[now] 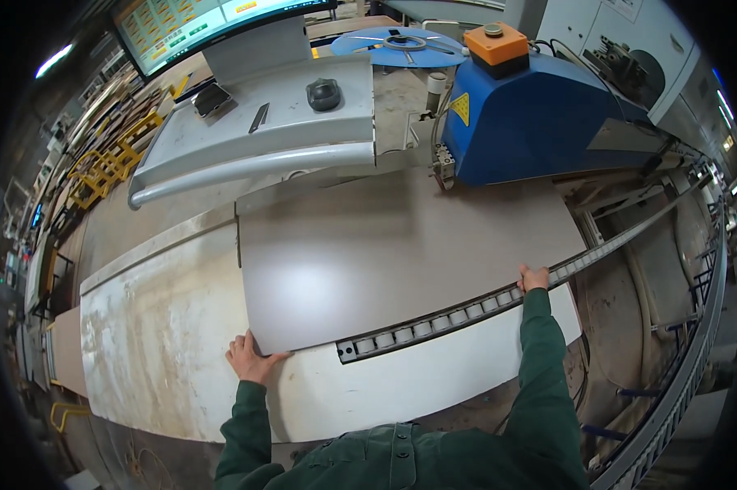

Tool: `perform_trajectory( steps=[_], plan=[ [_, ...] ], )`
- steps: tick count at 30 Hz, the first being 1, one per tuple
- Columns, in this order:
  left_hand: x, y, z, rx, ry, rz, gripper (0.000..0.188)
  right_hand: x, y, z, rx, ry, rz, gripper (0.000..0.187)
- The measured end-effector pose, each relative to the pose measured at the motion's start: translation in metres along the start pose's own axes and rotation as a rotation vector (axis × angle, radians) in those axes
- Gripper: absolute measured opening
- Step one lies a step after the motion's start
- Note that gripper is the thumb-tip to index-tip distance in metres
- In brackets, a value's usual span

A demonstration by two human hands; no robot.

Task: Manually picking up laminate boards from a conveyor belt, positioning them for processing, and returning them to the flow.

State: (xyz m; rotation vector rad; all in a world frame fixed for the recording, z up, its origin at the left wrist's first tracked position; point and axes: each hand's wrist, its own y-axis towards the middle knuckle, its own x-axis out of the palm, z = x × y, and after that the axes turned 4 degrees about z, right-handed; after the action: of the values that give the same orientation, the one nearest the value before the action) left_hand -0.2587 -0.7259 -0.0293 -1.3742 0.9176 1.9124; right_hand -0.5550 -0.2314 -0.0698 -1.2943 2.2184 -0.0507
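A flat grey-brown panel [368, 269] lies on the white worktable [164, 335], its near edge beside a strip of white rollers [422, 329]. My left hand [252, 358] is at the panel's near left corner. Its fingers are spread, with the thumb stretched along the near edge and the other fingers by the left edge. At the near edge further right, my right hand [534, 278] is closed over the panel's rim, just above the roller strip. Its fingertips are partly hidden.
A blue machine housing [532, 122] with an orange button box [497, 47] stands over the panel's far side. At the far left, a grey console [295, 122] carries a black mouse [323, 94] under a screen [197, 28]. A curved rail [695, 367] runs down the right.
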Motion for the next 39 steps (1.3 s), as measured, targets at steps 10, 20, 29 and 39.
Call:
perform_trajectory(
  steps=[10, 20, 29, 39],
  plan=[
    [0.008, -0.012, 0.063, 0.004, 0.06, -0.053, 0.077, -0.097, -0.055, 0.069, -0.194, 0.183, -0.108, 0.032],
    [0.037, -0.02, 0.326, 0.645, 0.09, 0.08, 0.071, -0.331, -0.254, 0.311, 0.171, -0.109, 0.331, 0.036],
    [0.07, -0.216, 0.682, 1.603, -0.453, 0.157, 0.059, -0.52, -0.316, 0.372, 0.312, 0.291, 1.219, 0.024],
    [0.025, -0.568, 0.917, 2.235, -0.875, -0.515, 0.047, -0.677, -0.385, 0.455, 0.504, 0.692, 1.754, 0.014]
  ],
)
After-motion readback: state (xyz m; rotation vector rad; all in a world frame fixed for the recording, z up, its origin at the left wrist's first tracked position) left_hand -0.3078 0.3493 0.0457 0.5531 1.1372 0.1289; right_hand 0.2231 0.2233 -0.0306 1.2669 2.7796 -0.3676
